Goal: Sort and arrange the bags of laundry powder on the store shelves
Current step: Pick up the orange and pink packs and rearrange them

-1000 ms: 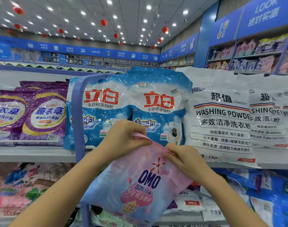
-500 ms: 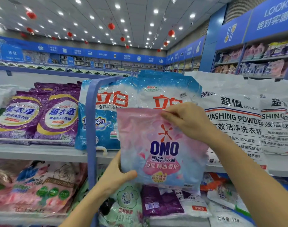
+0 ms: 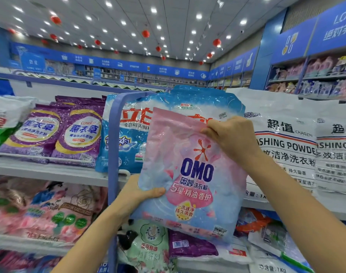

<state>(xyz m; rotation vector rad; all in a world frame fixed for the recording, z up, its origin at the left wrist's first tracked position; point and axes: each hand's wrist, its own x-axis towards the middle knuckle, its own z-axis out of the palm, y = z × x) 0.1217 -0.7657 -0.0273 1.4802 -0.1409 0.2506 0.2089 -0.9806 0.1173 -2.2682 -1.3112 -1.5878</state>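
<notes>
I hold a pink and blue OMO laundry powder bag upright in front of the shelves. My left hand grips its lower left edge, thumb across the front. My right hand pinches its top right corner. Behind it on the upper shelf stand two blue bags with red characters, partly hidden by the OMO bag. To their left lie purple bags. White washing powder bags stand to the right.
A blue cart handle frame rises in front of the shelf. Below it, the cart holds green, purple and white bags. Pink rose-print bags fill the lower left shelf. More stocked shelves line the right wall.
The OMO bag was lifted from low and tilted to upright at shelf height. My left hand moved from its top edge to its lower left edge; my right hand kept the top right corner.
</notes>
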